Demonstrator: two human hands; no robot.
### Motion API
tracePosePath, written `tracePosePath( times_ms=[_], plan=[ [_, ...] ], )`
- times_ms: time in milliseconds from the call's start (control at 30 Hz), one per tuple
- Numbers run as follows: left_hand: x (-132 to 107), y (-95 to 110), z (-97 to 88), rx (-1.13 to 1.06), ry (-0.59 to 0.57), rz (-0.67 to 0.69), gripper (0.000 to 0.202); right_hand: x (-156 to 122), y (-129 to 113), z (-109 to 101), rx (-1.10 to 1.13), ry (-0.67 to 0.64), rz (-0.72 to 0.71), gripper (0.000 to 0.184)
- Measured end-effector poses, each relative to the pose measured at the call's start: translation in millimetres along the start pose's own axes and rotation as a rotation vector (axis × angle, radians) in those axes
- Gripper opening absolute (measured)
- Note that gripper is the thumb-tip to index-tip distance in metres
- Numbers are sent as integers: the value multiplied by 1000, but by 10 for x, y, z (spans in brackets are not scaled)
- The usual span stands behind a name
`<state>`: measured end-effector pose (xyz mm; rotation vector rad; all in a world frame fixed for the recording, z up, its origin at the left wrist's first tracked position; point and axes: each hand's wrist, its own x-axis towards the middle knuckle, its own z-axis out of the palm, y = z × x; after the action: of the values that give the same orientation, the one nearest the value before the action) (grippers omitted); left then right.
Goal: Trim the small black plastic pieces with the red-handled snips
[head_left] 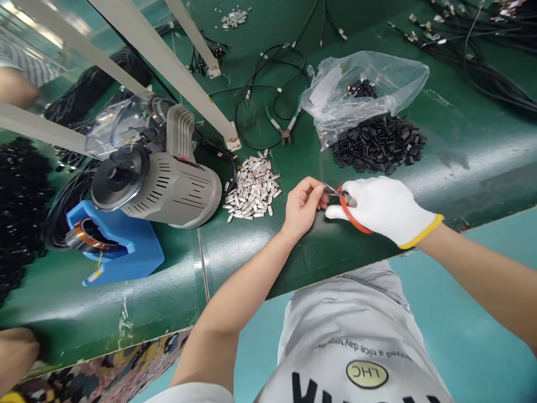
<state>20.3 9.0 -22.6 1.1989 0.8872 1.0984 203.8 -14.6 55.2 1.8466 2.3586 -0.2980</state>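
Observation:
My right hand (377,207), in a white glove with a yellow cuff, is closed around orange-handled pliers (356,219). Their narrow metal jaws point left and meet the fingertips of my bare left hand (302,204). That hand is pinched at the thumb and forefinger; whatever small piece lies between them is mostly hidden. Left of it spreads a pile of small silvery metal connector pieces (254,187). Beyond my right hand is a heap of small black plastic parts (377,145), partly under a clear plastic bag (369,73).
Green-handled cutters (286,134) lie beside looped black cable (239,112). A grey motor-like machine (176,187) and a blue tape dispenser (138,252) stand left, near slanting white posts (168,56). Cable bundles (495,73) lie far right. Another person's arm (17,352) shows lower left.

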Motion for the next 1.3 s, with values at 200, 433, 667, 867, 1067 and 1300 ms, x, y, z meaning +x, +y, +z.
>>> tracePosePath(
  times_ms=[200, 433, 667, 867, 1067, 1300],
  plan=[
    [1, 1, 0, 7, -3, -3, 41, 4, 15, 70, -76, -9, 20, 75],
    [5, -16, 0, 1, 9, 5, 39, 27, 8, 103, -73, -66, 20, 78],
    [3, -9, 0, -15, -19, 24, 39, -20, 10, 67, -5, 4, 34, 74],
    [5, -23, -7, -35, -12, 36, 36, -14, 4, 38, 32, 15, 23, 73],
    [6, -29, -12, -39, -6, 30, 36, -28, 33, 69, 19, 46, 6, 72],
    [0, -20, 5, -24, -10, 29, 35, -36, 87, 123, 7, 80, -12, 71]
  ],
)
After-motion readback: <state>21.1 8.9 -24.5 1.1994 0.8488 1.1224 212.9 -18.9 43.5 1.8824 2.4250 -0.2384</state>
